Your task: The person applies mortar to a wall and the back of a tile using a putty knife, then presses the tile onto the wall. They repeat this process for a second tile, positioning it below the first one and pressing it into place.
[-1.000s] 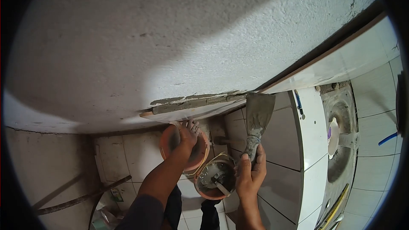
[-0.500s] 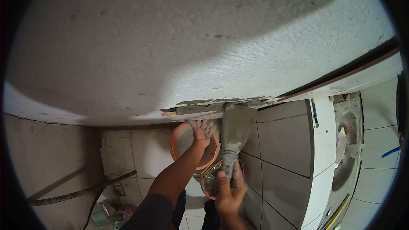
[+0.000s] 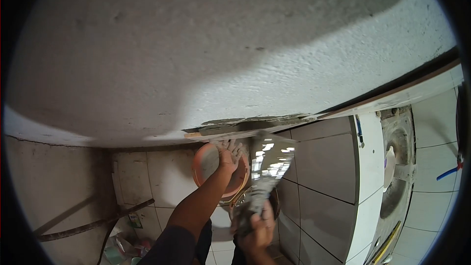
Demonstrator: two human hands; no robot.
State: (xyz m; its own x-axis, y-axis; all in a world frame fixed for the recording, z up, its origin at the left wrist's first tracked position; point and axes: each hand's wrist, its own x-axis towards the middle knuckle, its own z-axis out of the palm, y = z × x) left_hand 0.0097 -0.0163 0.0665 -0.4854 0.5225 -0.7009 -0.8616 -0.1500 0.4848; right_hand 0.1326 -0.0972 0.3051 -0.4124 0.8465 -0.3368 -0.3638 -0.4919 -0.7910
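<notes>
My right hand (image 3: pixel 257 230) is closed round the handle of a wide scraper (image 3: pixel 271 159), whose blade points up and shines with reflected light. Below the white wall (image 3: pixel 255 88), my left hand (image 3: pixel 229 156) is over the orange bucket (image 3: pixel 198 167), fingers spread and coated with grey paste. A second, smaller bucket (image 3: pixel 275 206) is partly hidden behind my right hand. Grey mortar (image 3: pixel 221 128) fills part of a rough strip along the wall's lower edge, just above the hands.
A tiled block (image 3: pixel 326 167) stands to the right, with a stained sink (image 3: pixel 398 167) beyond it. A dark bent rod (image 3: pixel 98 223) crosses the lower left. Plastic bags (image 3: pixel 125 249) lie near it. A yellow object (image 3: pixel 387 243) rests at the lower right.
My right hand has moved slightly down and left, drawing the scraper down from the mortar strip and turning its blade. My left hand stays over the orange bucket.
</notes>
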